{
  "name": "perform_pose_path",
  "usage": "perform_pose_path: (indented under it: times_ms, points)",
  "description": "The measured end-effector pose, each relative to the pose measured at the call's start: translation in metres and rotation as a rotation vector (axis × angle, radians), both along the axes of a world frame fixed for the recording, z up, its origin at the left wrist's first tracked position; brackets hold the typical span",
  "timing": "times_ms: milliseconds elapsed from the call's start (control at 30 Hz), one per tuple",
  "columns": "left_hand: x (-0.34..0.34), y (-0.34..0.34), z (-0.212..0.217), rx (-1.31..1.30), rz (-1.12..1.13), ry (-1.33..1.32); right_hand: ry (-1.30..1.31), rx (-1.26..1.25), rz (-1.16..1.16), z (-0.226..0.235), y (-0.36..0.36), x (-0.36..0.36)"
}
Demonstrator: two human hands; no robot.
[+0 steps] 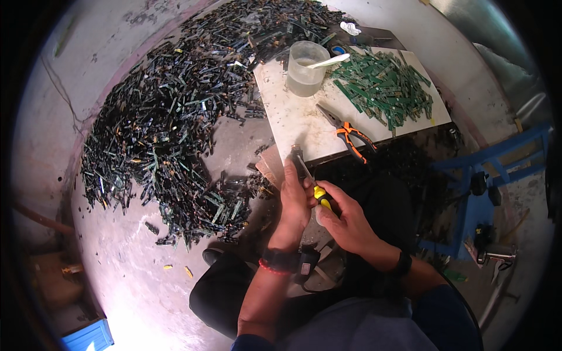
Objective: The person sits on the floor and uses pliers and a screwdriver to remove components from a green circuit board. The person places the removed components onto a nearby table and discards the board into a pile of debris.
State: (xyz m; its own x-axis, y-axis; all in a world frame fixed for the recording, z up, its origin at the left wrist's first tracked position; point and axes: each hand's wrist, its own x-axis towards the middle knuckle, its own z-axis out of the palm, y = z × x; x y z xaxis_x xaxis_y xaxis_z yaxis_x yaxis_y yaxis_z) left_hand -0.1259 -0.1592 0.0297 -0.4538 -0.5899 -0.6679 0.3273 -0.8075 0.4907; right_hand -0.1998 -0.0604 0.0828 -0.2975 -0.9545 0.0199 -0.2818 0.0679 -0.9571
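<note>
My right hand [349,221] is closed round the yellow and black handle of a screwdriver [320,194]. Its thin shaft slants up and left toward my left hand [294,196], which grips a small dark strip-like piece [296,153]. The far end of that piece sticks out past my left thumb; the rest is covered by my fingers. Whether the screwdriver's tip touches the piece cannot be made out. Just beyond my hands, pliers [349,134] with orange and black handles lie across the near edge of a white board [278,111].
On the board stand a clear plastic cup [305,69] with a white spoon [331,61] and a heap of green circuit-board strips [389,88]. A large pile of dark strips [170,123] covers the floor at left. A blue metal frame [468,205] stands at right.
</note>
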Motion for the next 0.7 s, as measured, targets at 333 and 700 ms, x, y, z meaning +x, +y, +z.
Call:
perform_pose_path:
  times_ms: [333,700]
  points:
    - [-0.001,0.001,-0.017,-0.006,0.062,0.051,0.694,0.012,-0.052,-0.012,0.002,0.007]
    - [0.002,0.0,0.015,0.059,-0.006,0.089,0.28,0.07,0.014,0.012,0.0,-0.006]
